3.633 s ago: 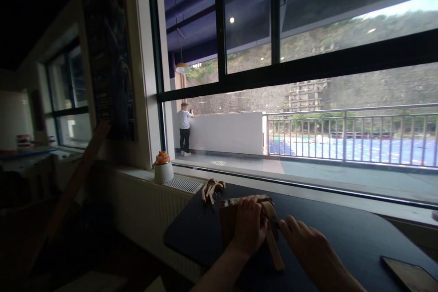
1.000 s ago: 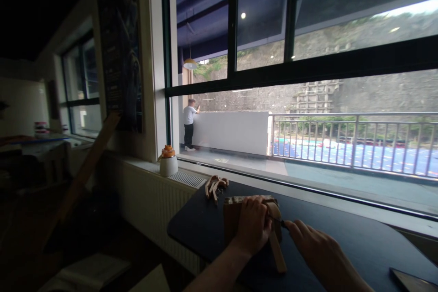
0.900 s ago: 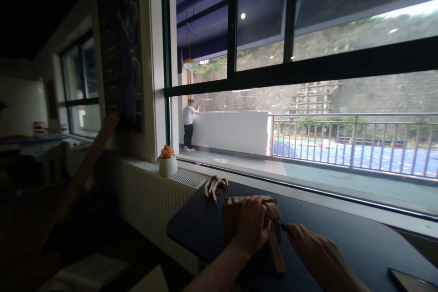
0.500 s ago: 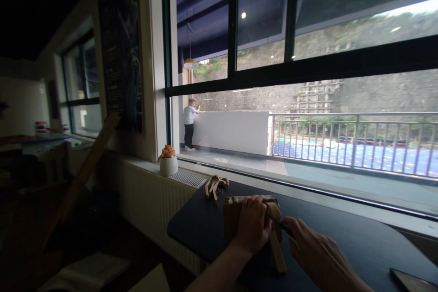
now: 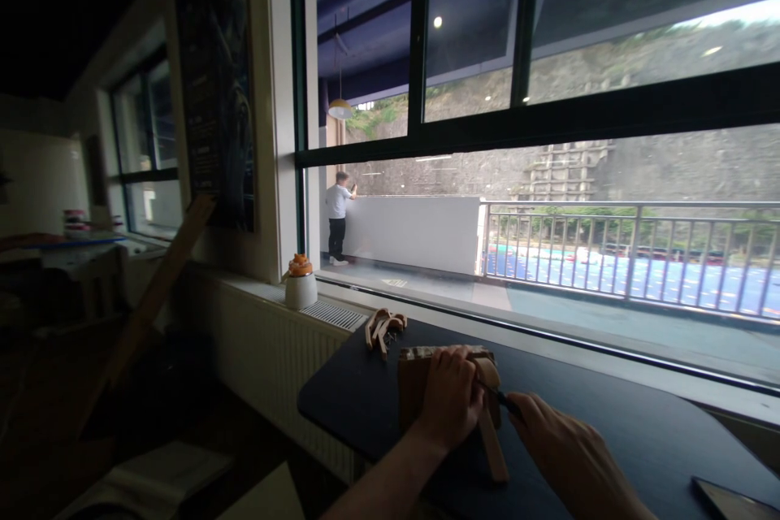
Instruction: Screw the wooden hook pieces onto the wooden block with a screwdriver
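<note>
A light wooden piece (image 5: 492,447) with a rounded far end and a straight strip lies across a brown block (image 5: 413,394) with a rough, bark-like far edge. My left hand (image 5: 452,392) is closed over the block, its fingers gripping the wooden piece. From the right, my right hand (image 5: 552,435) wraps round a thin tool (image 5: 500,398) with a dark handle. The tool's tip meets the wood beside my left fingers; its exact shape is hidden there. Several curved wooden parts (image 5: 383,328) lie farther back on the left, with small dark bits among them.
The dark table (image 5: 603,422) stands against a window sill. A phone-like dark slab (image 5: 731,497) lies at its right edge. A white jar (image 5: 301,286) with an orange top sits on the sill. A plank (image 5: 162,284) leans left. Outside, a person (image 5: 339,215) stands by a white wall.
My right hand and the tool have shifted very slightly up and left. The left hand keeps its hold on the wood. The camera view has moved a little.
</note>
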Demonstrator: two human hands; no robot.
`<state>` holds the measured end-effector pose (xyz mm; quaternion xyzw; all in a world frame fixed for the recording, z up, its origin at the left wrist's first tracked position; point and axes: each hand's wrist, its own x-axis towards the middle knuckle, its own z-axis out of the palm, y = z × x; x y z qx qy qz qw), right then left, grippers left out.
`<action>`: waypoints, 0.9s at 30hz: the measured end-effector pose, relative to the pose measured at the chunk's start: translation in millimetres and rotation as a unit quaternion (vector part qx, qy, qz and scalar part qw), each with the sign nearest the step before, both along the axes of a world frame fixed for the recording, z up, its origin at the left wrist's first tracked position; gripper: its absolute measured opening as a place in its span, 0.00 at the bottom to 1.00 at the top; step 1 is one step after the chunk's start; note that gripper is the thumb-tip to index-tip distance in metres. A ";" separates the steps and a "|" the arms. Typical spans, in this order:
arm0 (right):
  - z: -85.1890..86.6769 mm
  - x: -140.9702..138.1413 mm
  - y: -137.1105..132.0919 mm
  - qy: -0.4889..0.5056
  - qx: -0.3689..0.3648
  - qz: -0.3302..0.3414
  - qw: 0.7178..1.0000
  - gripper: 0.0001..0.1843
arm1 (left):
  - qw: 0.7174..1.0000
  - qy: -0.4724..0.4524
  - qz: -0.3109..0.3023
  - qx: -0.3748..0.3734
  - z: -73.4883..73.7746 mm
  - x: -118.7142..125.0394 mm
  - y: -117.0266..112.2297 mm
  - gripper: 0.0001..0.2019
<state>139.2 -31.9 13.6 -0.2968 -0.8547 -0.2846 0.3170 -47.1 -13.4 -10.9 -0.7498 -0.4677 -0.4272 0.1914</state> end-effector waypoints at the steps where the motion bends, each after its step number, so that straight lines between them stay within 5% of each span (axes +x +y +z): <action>1: -1.0 -0.8 -0.2 0.005 0.002 -0.007 1.000 0.07 | 1.000 -0.001 0.001 0.000 0.3 0.0 -0.4 0.11; 8: -2.4 -9.3 -2.7 -0.020 0.048 -0.023 0.998 0.08 | 1.000 0.006 0.005 0.002 -0.1 -0.9 0.6 0.13; 14: 7.3 -5.8 -3.0 -0.053 0.096 -0.015 0.994 0.21 | 1.000 0.002 0.005 -0.005 -2.2 -0.4 2.0 0.16; 23: 7.2 7.2 2.3 -0.053 0.080 0.010 0.995 0.19 | 1.000 0.002 0.001 -0.005 -1.3 0.4 1.1 0.17; 27: -0.2 3.7 5.7 -0.027 0.052 -0.014 0.998 0.09 | 1.000 0.001 -0.004 -0.003 -1.9 -0.1 0.8 0.16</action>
